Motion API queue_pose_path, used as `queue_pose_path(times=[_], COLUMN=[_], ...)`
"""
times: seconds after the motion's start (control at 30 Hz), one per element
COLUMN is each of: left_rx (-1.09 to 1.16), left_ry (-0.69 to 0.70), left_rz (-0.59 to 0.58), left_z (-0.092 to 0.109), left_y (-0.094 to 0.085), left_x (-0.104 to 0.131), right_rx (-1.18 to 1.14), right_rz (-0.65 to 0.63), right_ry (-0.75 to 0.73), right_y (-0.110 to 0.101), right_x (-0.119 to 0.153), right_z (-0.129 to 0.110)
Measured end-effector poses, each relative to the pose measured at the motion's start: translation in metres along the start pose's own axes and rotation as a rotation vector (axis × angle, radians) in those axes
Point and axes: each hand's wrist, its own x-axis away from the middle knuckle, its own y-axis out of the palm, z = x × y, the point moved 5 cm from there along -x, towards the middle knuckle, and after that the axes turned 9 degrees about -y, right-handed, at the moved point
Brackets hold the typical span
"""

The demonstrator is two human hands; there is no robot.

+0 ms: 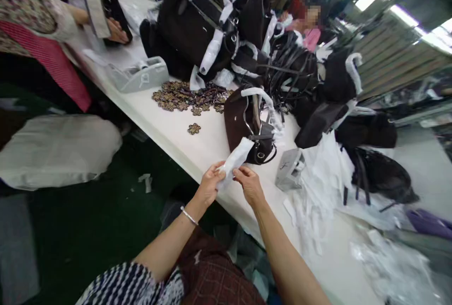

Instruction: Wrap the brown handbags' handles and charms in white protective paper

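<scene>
White table, dark bags heaped, ceiling lights, green floor, 2 hands pinching white wrapping, perhaps paper

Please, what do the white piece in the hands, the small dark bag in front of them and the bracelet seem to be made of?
White piece: perhaps paper or thin foam, matte, as its pale surface looks softly creased.
Dark bag: perhaps fabric or leather-like, dull finish, smooth side; its ring glints like metal.
Bracelet: likely polished, silver-coloured metal, from its bright shine.
</scene>
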Motion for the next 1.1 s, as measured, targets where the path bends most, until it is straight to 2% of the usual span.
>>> queue_pose_path(times=[0.13,0.27,0.33,0.43,0.5,0.6,0.7,0.8,0.87,1.0,1.1], left_rx=[-0.072,-0.178,-0.235,-0.387,-0.533,-0.716,-0.911,-1.12,-1.178,-1.241,-1.317], left_ry=[0.004,0.064,0.068,0.035,0.015,0.043,0.168,0.292,0.322,0.312,0.301], left_rz=[0.013,-0.016,-0.027,-0.02,-0.008,-0.034,-0.043,0.071,0.118,0.014,0.0], left_z=[0.004,0.001,-0.003,-0.007,-0.005,0.007,0.028,0.051,0.062,0.068,0.066], left_y=[-0.006,-0.006,-0.007,-0.01,-0.013,-0.015,-0.012,-0.005,0.005,0.035,0.048], left_x=[-0.004,-0.006,-0.009,-0.019,-0.026,-0.031,-0.025,-0.017,-0.016,-0.021,-0.028], right_rx=[-0.116,-0.195,-0.174,-0.107,-0.095,-0.134,-0.186,-0.213,-0.234,-0.267,-0.248], right_rz=[-0.083,-0.175,-0.123,0.052,0.078,-0.063,-0.199,-0.204,-0.199,-0.195,-0.091], right_ry=[0.076,-0.01,-0.033,-0.047,-0.057,-0.062,-0.043,-0.01,0.001,-0.04,-0.086], right_y=[-0.007,0.006,0.011,0.01,0.006,0.002,0.0,-0.001,0.002,0.009,0.007], right_x=[0.004,0.002,-0.006,-0.02,-0.025,-0.027,-0.026,-0.031,-0.034,-0.037,-0.04], right_z=[0.002,-0.008,-0.009,-0.005,-0.002,-0.001,-0.01,-0.021,-0.028,-0.032,-0.028])
